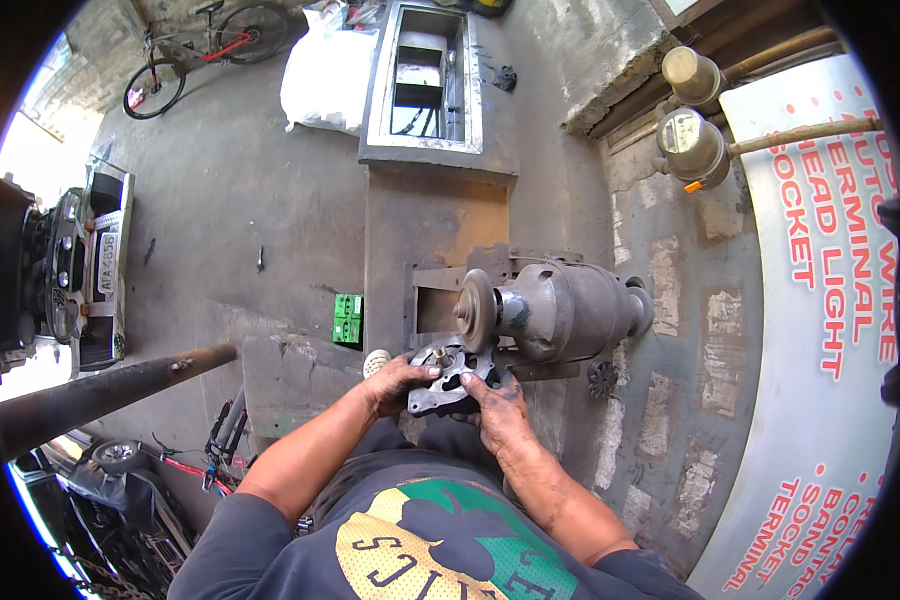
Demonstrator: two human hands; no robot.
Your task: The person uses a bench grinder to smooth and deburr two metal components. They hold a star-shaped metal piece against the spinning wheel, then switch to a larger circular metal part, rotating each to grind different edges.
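Observation:
Between my two hands I hold a grey metal housing plate (432, 397) with several holes and a small brass-coloured fitting on it. My left hand (398, 384) grips its left edge, thumb on top. On the right edge is my right hand (495, 405), its thumb pressed on the face and the other fingers partly hidden under the part. Just beyond stands a bench grinder (570, 312) with a round wheel (476, 308). The plate's far edge lies close below the wheel; whether they touch I cannot tell.
A green battery (348, 318) sits left of the grinder's bench. A thick rusty pole (120, 388) slants in from the left. Farther off are a metal-framed box (425, 150), a white sack (330, 78), a bicycle (210, 50) and a vehicle (70, 270). A printed signboard (810, 330) stands at right.

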